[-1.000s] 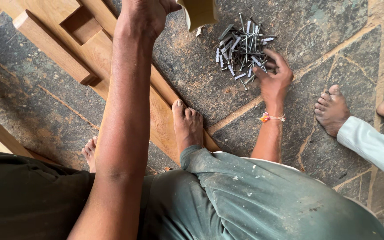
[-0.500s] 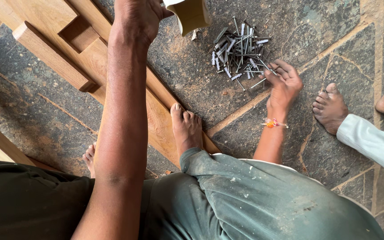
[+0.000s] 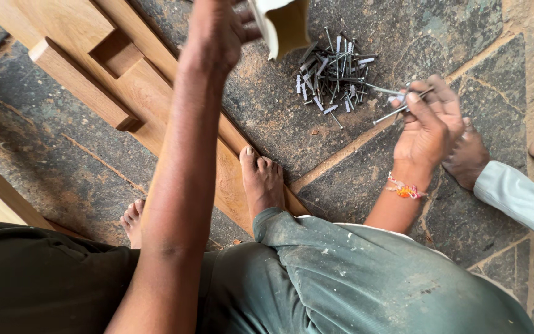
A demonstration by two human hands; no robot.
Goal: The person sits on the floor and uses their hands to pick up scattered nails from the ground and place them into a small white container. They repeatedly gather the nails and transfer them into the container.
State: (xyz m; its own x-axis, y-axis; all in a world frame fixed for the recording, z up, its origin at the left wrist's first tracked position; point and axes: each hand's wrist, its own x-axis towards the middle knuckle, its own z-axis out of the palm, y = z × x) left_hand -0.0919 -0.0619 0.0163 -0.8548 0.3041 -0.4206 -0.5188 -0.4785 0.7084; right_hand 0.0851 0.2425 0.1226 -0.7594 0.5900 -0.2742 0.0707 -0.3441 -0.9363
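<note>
While my left hand (image 3: 217, 31) gripped the cardboard box (image 3: 282, 25) above, my right hand (image 3: 428, 127) pinched nails (image 3: 397, 111) beside the pile (image 3: 332, 71) on the floor (image 3: 267, 117).

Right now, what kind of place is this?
Probably a carpenter's work spot on a stone floor: a pile of nails lies there, a wooden frame rests on it, and the right hand holds nails.
</note>
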